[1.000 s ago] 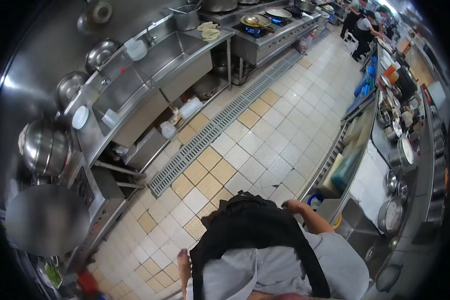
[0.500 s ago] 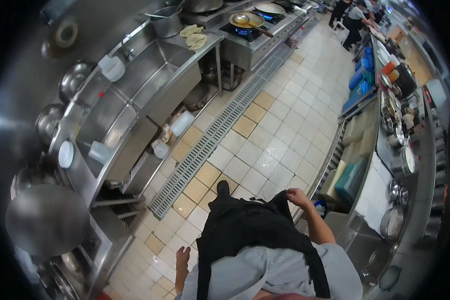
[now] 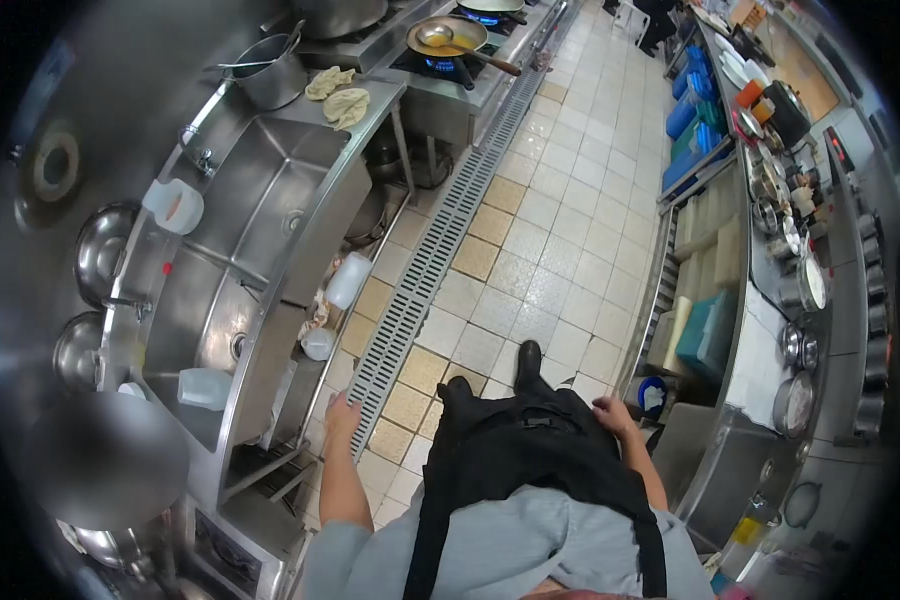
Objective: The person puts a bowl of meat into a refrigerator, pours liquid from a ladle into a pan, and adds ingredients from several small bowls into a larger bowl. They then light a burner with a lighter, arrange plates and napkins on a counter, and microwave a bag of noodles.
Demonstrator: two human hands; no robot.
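My left hand (image 3: 342,412) hangs beside the floor drain, fingers loosely bent and apart, with nothing visible in it. My right hand (image 3: 615,416) is at my right side, close to the edge of my black apron (image 3: 525,450). Its fingers are loosely curled, a small gap shows between them and the apron, and nothing is seen in them. Both my black shoes (image 3: 530,365) show below the apron on the tiles. To my left is a steel double sink (image 3: 260,185) with a white plastic container (image 3: 204,389) in the near basin and a white jug (image 3: 174,206) on the rim.
A slotted drain grate (image 3: 440,235) runs along the tiled floor. Ahead left, a pan with a ladle (image 3: 448,38) sits over a lit burner, its handle towards the aisle. Along the right runs a counter (image 3: 753,370) with pans, and bins (image 3: 707,335) underneath. People stand far ahead.
I have moved forward along the aisle, and a second shoe now shows. My right hand has let go of the apron corner. My left hand has swung forward.
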